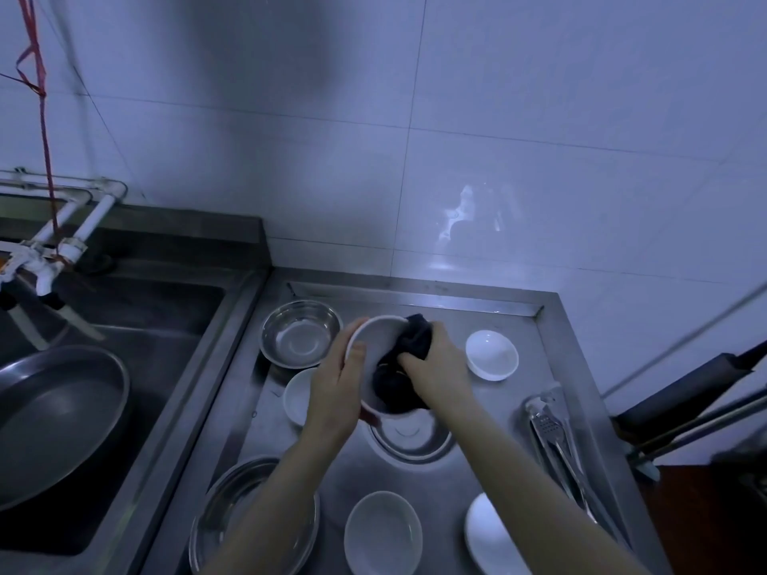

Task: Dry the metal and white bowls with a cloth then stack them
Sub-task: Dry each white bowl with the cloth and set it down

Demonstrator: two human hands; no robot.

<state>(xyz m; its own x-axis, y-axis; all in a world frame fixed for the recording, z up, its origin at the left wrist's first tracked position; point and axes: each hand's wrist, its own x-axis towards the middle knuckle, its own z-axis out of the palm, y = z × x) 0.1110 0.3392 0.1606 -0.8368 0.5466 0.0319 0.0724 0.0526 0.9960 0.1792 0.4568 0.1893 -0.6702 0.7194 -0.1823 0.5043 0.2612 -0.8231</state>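
My left hand (336, 392) grips the rim of a white bowl (375, 327), tilted up above the steel counter (519, 408). My right hand (436, 367) holds a dark cloth (409, 359) pressed inside that bowl. Metal bowls lie around: one at the back left (301, 334), one under the held bowl (415, 437), a large one at the front left (216, 520). Other white bowls sit at the right (492, 354), behind my left hand (296, 394), at the front centre (382, 533) and the front right (489, 537).
Metal tongs (556, 437) lie along the counter's right edge. A sink (124, 325) on the left holds a large metal pan (58, 421), with white pipes and a tap (50, 251) above it. Tiled wall behind. Dark poles (685, 392) lean at the right.
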